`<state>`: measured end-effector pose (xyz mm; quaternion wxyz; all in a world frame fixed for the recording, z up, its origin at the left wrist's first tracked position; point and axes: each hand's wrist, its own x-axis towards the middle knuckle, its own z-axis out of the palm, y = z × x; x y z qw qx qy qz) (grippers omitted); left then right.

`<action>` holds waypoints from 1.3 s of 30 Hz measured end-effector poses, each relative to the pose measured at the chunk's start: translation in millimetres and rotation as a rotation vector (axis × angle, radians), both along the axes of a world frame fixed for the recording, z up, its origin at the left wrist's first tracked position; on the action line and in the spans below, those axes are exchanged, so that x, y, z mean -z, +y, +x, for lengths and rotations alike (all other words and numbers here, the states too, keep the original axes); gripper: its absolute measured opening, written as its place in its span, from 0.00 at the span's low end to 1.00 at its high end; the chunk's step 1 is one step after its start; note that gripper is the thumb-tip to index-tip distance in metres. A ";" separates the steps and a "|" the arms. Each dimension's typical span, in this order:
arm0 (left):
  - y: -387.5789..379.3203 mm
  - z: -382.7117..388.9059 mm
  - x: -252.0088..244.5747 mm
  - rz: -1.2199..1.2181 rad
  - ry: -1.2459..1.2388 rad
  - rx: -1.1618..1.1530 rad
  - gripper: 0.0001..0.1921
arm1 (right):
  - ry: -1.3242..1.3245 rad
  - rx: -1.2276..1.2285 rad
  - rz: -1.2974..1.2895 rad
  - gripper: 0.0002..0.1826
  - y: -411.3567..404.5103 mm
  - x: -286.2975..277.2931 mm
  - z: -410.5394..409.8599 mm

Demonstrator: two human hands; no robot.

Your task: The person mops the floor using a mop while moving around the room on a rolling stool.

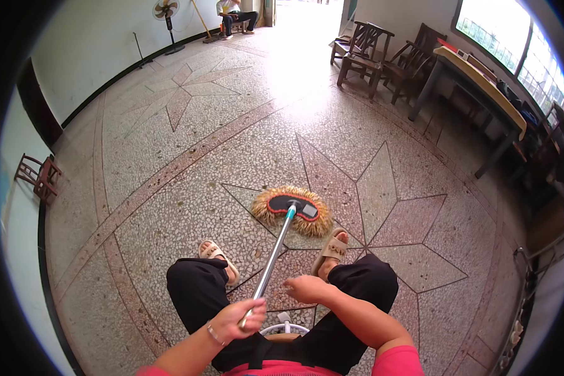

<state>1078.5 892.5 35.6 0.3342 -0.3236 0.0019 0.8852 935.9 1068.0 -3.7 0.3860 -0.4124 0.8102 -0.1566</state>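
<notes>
My left hand [244, 317] is closed around the lower end of the metal handle of a mop [277, 249]. The handle slants up and slightly right to a teal joint and a fluffy tan mop head [291, 211] with a black, red-edged backing, which lies on the speckled terrazzo floor. To the right of the handle, my right hand [305, 288] hovers over my right thigh's inner side, not touching the handle; its fingers are curled, and whether they hold anything cannot be told. My sandaled feet stand either side of the handle. Part of a seat with a white rim [284, 326] shows between my legs.
A small wooden chair [42, 178] stands by the left wall. At the back are a standing fan [169, 28], a broom [202, 21] and a seated person [237, 16]. Wooden chairs [364, 56] and a long table [484, 84] line the right side below a window.
</notes>
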 end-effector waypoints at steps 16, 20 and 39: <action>15.2 100.4 -34.0 -0.152 -0.204 -0.094 0.04 | -1.279 1.248 -0.530 0.12 -95.4 65.0 103.0; 17.2 89.1 -38.0 -0.153 -0.181 -0.052 0.11 | -1.194 1.249 -0.641 0.10 -96.8 65.2 101.0; 52.7 164.4 -24.3 -0.116 -0.201 -0.127 0.09 | -1.066 1.111 -0.499 0.11 -75.7 84.1 165.4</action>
